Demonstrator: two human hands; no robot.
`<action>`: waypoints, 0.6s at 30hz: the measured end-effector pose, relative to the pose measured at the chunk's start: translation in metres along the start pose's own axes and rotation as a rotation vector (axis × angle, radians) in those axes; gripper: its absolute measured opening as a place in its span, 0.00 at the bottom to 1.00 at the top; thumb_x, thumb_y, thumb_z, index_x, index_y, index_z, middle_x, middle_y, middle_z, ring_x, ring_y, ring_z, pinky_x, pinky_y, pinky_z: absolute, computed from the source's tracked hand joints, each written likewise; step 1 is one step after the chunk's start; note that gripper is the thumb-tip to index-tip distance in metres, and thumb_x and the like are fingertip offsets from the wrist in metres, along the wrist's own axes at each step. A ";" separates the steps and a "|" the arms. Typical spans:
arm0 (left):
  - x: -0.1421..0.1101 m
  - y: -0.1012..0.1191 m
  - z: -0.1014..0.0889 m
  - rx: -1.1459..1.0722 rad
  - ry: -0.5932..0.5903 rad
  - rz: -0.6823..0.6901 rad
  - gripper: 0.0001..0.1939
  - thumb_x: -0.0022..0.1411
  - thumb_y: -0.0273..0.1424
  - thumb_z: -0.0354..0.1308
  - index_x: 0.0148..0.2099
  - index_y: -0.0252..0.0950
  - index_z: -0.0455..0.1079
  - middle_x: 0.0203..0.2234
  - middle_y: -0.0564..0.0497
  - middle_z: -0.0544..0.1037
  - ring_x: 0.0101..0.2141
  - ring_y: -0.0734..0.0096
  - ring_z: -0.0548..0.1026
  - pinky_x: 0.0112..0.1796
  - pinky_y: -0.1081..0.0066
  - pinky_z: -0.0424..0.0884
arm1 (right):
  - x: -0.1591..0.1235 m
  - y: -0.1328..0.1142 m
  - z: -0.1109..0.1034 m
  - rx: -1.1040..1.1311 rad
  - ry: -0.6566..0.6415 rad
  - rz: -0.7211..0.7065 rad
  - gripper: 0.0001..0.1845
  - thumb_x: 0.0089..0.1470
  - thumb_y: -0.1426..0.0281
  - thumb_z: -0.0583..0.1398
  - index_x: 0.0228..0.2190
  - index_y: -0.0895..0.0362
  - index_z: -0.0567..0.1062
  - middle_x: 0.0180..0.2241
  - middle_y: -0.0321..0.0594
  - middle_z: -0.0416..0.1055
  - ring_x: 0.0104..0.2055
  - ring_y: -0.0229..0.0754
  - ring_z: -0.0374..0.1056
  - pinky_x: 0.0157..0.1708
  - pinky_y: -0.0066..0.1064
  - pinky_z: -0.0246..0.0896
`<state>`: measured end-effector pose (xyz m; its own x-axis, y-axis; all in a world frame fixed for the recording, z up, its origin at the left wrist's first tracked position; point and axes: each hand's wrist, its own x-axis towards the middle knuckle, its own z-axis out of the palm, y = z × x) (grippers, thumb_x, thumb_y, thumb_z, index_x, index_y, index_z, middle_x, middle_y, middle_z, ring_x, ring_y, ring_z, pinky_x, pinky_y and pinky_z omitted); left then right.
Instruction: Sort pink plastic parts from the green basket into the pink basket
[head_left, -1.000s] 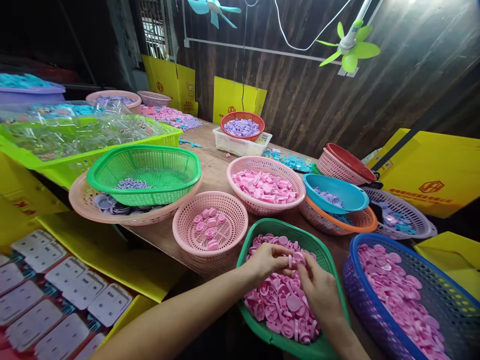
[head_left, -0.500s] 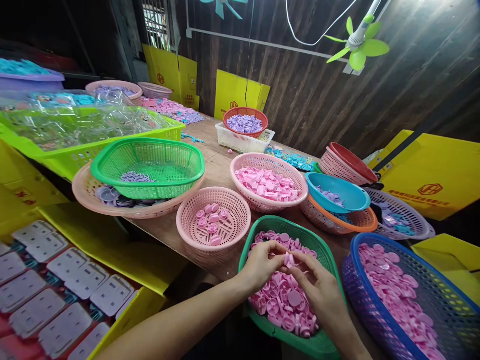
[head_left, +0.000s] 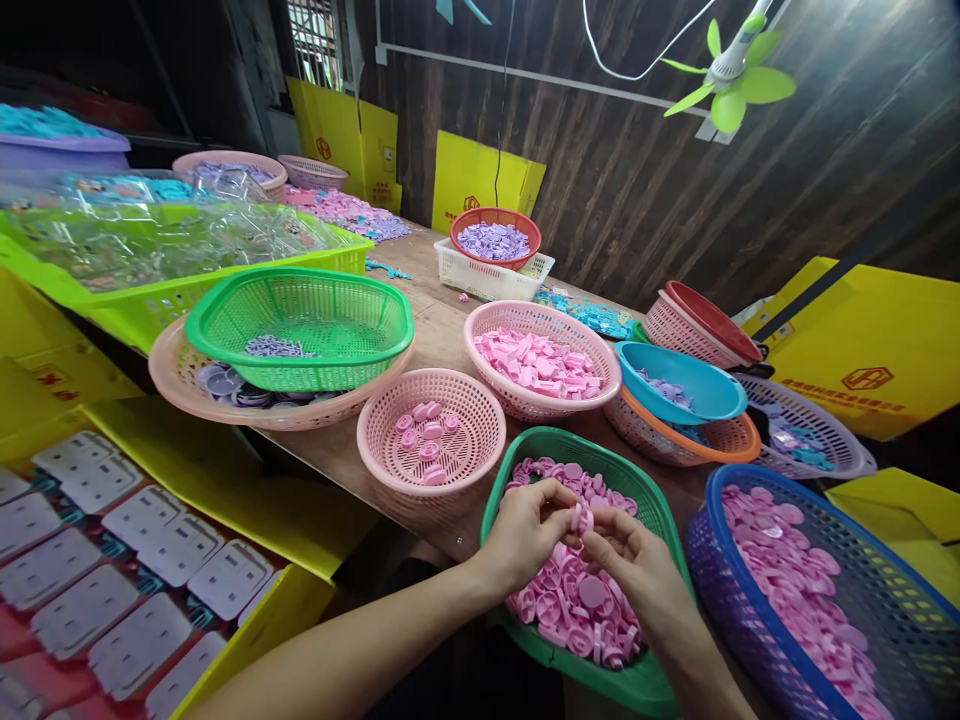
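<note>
Over the dark green basket (head_left: pixel 671 530), my left hand (head_left: pixel 525 535) pinches a small round pink plastic piece (head_left: pixel 582 518) between thumb and fingertips. My right hand (head_left: pixel 637 570) closes on the same piece from the other side, its fingers curled. Partly hidden by the fingers, the piece shows a ring-like edge. Beneath both hands the basket holds a heap of similar round pink parts (head_left: pixel 592 592). To the left, a small pink basket (head_left: pixel 375 470) contains several pink pieces (head_left: pixel 429 452) of like shape.
A blue basket (head_left: pixel 712 500) of pink discs stands at the right. Behind are a pink basket (head_left: pixel 480 370) of blocky pink parts and a turquoise bowl (head_left: pixel 705 405). A bright green basket (head_left: pixel 300 375) sits left. A yellow carton (head_left: pixel 300 600) with pale panels lies lower left.
The pink piece has turned between my fingertips, so more of its round edge faces me. Both hands stay over the green basket. The view has shifted slightly.
</note>
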<state>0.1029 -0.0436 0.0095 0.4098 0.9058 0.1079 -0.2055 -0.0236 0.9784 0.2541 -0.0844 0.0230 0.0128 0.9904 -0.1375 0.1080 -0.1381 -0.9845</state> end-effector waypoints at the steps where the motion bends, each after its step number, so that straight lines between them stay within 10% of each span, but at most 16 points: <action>1: -0.001 0.002 0.001 0.024 -0.004 0.016 0.08 0.56 0.31 0.52 0.36 0.32 0.68 0.27 0.50 0.73 0.28 0.71 0.73 0.30 0.71 0.71 | 0.000 0.000 0.000 0.003 -0.006 0.006 0.16 0.45 0.61 0.63 0.35 0.58 0.72 0.30 0.41 0.72 0.30 0.41 0.68 0.28 0.29 0.63; 18: 0.000 0.007 -0.003 -0.055 -0.022 -0.036 0.08 0.55 0.29 0.53 0.37 0.30 0.67 0.29 0.48 0.73 0.27 0.70 0.74 0.30 0.69 0.72 | -0.003 0.004 0.005 0.115 0.067 -0.022 0.14 0.47 0.65 0.63 0.37 0.55 0.71 0.33 0.38 0.71 0.30 0.39 0.67 0.29 0.28 0.64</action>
<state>0.0991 -0.0427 0.0161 0.4372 0.8960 0.0776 -0.2390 0.0326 0.9705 0.2497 -0.0879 0.0189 0.0787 0.9906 -0.1117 -0.0057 -0.1116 -0.9937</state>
